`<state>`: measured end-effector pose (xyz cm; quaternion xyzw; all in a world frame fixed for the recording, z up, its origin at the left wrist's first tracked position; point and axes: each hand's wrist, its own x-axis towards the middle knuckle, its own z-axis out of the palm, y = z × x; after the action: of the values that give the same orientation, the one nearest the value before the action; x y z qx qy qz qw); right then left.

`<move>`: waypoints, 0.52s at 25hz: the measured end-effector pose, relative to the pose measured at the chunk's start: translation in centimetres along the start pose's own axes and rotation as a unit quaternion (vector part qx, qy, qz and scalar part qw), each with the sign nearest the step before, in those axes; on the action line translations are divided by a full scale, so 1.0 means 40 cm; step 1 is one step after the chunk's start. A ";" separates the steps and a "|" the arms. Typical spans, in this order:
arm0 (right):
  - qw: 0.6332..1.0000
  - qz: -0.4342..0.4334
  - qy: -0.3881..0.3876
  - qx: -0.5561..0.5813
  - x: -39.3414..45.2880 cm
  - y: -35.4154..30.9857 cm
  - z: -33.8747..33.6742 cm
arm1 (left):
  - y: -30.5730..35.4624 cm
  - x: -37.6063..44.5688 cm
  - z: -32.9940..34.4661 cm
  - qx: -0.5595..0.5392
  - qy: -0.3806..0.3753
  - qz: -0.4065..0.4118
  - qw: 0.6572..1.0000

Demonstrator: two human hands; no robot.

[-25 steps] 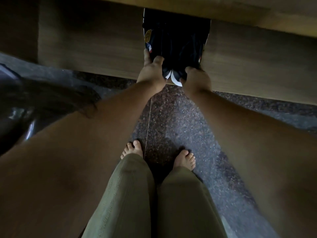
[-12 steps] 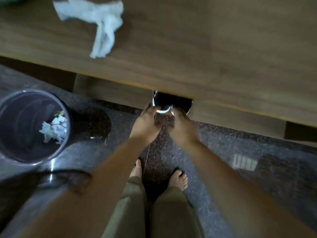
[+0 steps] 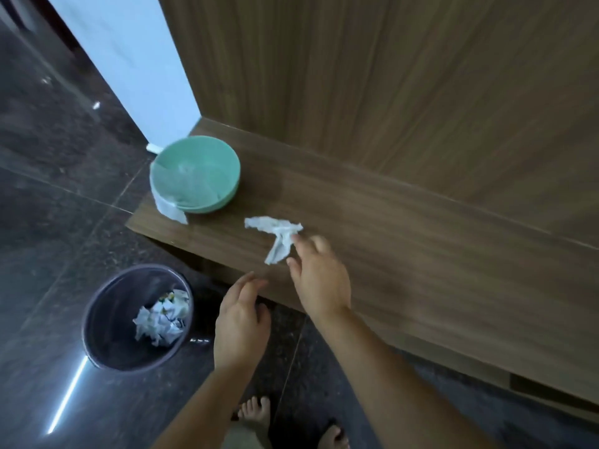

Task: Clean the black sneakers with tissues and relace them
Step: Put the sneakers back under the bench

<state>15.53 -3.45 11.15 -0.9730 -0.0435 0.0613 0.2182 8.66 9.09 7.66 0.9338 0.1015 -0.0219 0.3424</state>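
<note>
Reaching over the wooden shelf [image 3: 405,254], the right hand [image 3: 319,280] hovered with its fingers loosely spread and holding nothing, the fingertips [image 3: 296,239] just beside or perhaps brushing the crumpled white tissue [image 3: 277,236]; the blur made contact impossible to judge. That tissue lay on the shelf near its front edge, its long axis running from a far-left twisted end to a tail that dropped toward the near edge, so it formed a rough bent strip pointing down and slightly left. The left hand [image 3: 241,319] hung lower, in front of the shelf edge and above the dark floor [image 3: 48,222], fingers relaxed and lightly curved, gripping nothing. To the far left on the shelf sat a green bowl [image 3: 194,173] with another tissue piece [image 3: 170,209] draped over its near-left rim. A dark waste bin [image 3: 136,319] stood on the floor left of the hands, with crumpled tissues [image 3: 162,322] inside. Bare feet [image 3: 256,413] showed at the bottom edge.
</note>
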 end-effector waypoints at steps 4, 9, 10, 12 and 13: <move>0.995 0.005 -0.088 -0.056 0.107 -0.023 0.036 | -0.033 0.045 -0.034 0.029 0.000 -0.006 1.000; 0.990 -0.004 -0.093 -0.101 0.155 -0.024 0.079 | -0.079 0.073 -0.039 0.041 -0.011 -0.011 0.999; 0.990 -0.008 -0.083 -0.117 0.156 -0.036 0.083 | -0.091 0.071 -0.043 0.040 -0.010 -0.017 0.999; 0.989 -0.018 -0.086 -0.117 0.142 -0.065 0.093 | -0.117 0.061 -0.058 0.037 -0.007 -0.037 0.999; 0.989 -0.032 -0.095 -0.104 0.130 -0.092 0.100 | -0.135 0.055 -0.072 0.034 -0.003 -0.057 0.998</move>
<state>19.89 2.13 8.61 -0.9783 -0.1015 0.1415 0.1124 9.63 15.34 6.17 0.9376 0.1529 -0.0481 0.3087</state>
